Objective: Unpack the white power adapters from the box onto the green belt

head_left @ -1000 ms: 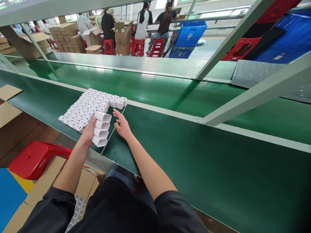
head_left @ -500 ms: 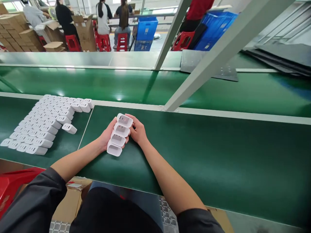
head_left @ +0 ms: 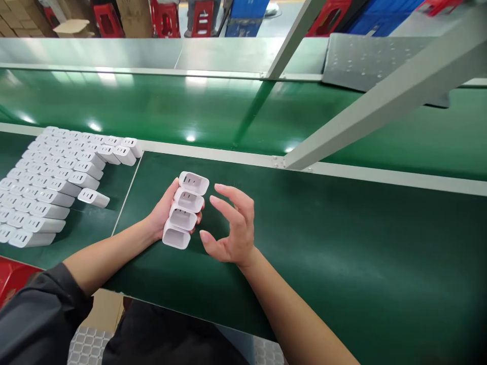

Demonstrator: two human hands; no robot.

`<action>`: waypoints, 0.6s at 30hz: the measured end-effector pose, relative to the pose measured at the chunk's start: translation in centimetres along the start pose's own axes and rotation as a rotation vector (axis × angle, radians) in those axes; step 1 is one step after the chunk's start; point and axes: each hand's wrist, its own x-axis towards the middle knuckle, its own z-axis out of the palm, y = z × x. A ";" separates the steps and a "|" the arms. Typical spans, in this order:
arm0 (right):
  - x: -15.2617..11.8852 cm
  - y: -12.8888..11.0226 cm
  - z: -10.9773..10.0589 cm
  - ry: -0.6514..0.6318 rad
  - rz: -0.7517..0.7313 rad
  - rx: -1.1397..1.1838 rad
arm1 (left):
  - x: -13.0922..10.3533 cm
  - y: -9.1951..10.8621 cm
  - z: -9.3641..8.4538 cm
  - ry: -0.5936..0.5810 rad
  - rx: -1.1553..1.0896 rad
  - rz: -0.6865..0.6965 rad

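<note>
Left hand (head_left: 162, 212) grips a row of four white housings (head_left: 189, 201), open ends toward the viewer, above the worktop (head_left: 323, 253) between its far and near edges. Right hand (head_left: 236, 230) empty, fingers parted and bent, just beside the row, not touching. Judged: light, stiff, hollow plastic; smooth walls may slip. Best hold: outer side walls, clear of thin rims.
</note>
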 end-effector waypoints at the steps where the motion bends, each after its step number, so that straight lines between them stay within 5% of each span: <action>1: 0.0 0.0 0.1 -0.013 0.006 -0.004 | 0.0 0.0 0.0 0.001 -0.013 -0.005; 13: -0.1 0.3 0.5 -0.188 0.069 0.048 | 0.2 -0.2 0.3 0.065 -0.001 0.087; 18: -0.5 0.6 0.7 -0.277 0.103 0.013 | 0.4 -0.9 0.0 0.290 0.123 0.320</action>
